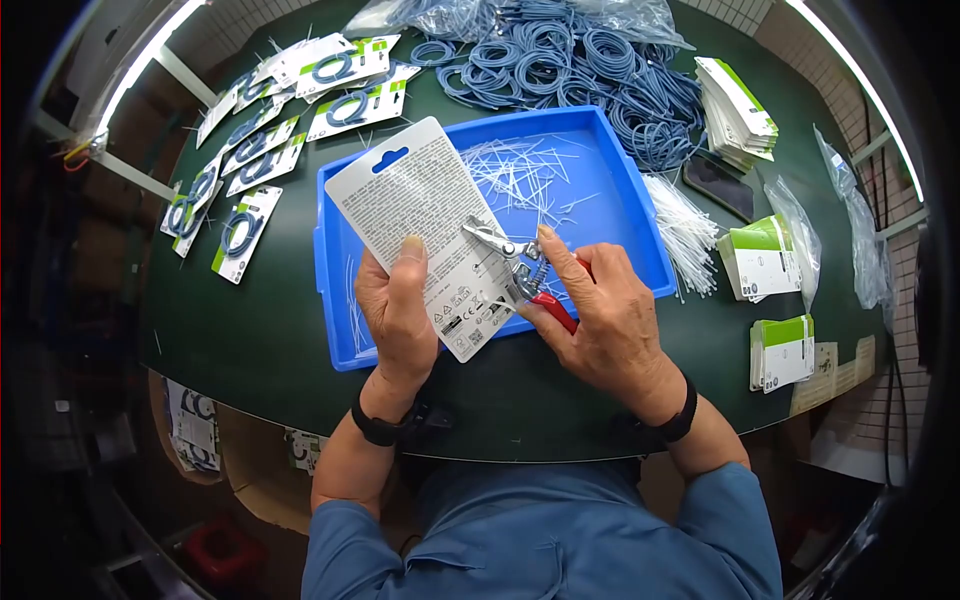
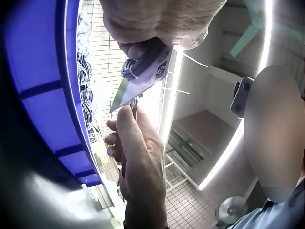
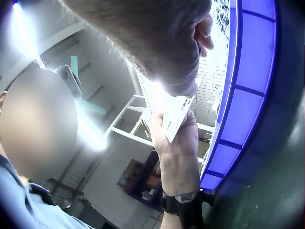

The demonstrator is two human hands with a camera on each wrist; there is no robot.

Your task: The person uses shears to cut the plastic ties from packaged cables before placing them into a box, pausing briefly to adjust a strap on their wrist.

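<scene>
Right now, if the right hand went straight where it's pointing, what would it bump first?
Probably the card that the left hand holds; the right hand aims its cutters there. Their tips overlap it in the head view, but whether they touch is unclear.

A dark green table (image 1: 270,325) is curving before you, while long strip lights (image 1: 148,68) are glowing on both sides. Up beyond you, a ceiling fan (image 2: 246,40) is spreading green blades, and a pale tiled wall (image 2: 180,211) is showing beside a round fan (image 2: 232,210).
</scene>
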